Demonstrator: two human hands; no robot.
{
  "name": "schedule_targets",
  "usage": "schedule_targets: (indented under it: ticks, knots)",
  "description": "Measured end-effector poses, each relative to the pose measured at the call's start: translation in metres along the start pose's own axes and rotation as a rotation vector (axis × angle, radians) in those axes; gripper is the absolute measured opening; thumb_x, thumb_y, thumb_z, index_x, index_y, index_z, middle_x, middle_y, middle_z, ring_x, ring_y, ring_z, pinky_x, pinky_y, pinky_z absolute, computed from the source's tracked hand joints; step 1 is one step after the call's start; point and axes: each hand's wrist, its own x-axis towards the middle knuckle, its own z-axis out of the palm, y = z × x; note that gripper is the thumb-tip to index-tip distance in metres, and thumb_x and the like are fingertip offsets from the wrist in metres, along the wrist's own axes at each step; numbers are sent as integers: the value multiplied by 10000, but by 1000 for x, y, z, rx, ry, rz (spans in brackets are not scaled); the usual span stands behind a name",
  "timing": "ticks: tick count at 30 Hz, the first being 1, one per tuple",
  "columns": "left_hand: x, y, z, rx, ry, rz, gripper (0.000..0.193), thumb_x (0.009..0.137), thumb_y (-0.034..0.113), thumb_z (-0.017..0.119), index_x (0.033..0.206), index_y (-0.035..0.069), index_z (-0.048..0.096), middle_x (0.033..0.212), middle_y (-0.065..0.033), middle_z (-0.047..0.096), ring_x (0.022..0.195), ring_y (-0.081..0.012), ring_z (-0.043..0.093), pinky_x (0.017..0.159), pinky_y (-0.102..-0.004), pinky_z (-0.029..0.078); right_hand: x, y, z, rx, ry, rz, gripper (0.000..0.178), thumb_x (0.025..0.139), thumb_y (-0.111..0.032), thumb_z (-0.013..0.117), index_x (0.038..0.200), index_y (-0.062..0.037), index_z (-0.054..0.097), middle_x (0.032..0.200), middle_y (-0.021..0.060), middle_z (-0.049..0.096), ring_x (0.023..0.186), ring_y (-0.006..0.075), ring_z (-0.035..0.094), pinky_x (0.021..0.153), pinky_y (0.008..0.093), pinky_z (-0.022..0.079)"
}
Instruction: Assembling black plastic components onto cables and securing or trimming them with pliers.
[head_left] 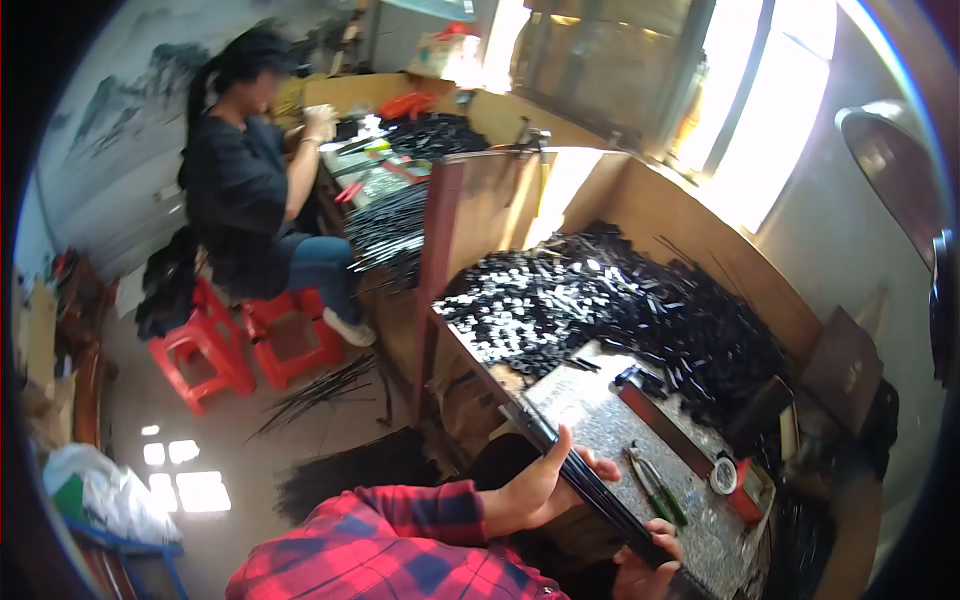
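A bundle of long, thin black strips (pixel 603 497) lies slantwise across the near edge of the workbench (pixel 575 400). My left hand (pixel 540 488) is closed around its middle, thumb up along one side and fingertips showing past the other. Nearer to me, my right hand (pixel 648 568) grips the lower end of the bundle, part of it cut off by the picture's edge. Just beyond the bundle, pliers with green handles (pixel 656 486) rest on the worn metal bench top. A long flat bar (pixel 665 430), reddish-brown, lies past the pliers.
Small black pieces (pixel 640 300) form a large heap at the back. A white ring-shaped roll (pixel 723 475) and a red box (pixel 747 490) sit at the right. Dark rods (pixel 320 395) lie on the floor. A co-worker (pixel 245 160) sits by red stools (pixel 205 345) at another bench.
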Motion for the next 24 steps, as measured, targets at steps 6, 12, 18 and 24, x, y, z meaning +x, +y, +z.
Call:
schedule_targets:
  ticks: [6,12,18,24]
  knots:
    - [-42,-7,-13,508,-85,-805,631,932,535,386,1281,11,430,1225,-145,560,1120,-241,555,947,-373,439,34,-96,-9,-355,-116,26,295,929,-306,522,1001,-29,594,1068,117,538,651,147,530,623,258,450]
    - [-42,15,-34,851,-221,-760,470,967,382,449,1284,36,437,1186,-108,583,1070,-177,571,903,-308,461,38,-66,-34,-787,-281,217,75,839,-71,621,816,0,627,795,60,576,593,116,545,530,255,444]
    - [-32,85,-44,1045,17,-61,511,927,362,542,1269,4,416,1168,-109,581,1011,-133,567,827,-251,464,29,40,-33,-876,-491,324,163,815,-156,702,816,-9,631,684,49,569,560,119,543,484,286,450]
    - [4,228,55,1656,216,930,1075,700,631,684,1422,27,165,1434,-228,250,1348,-319,249,1066,-509,240,31,74,-33,-870,-519,279,179,824,-170,698,829,1,648,577,20,551,461,91,476,431,274,392]
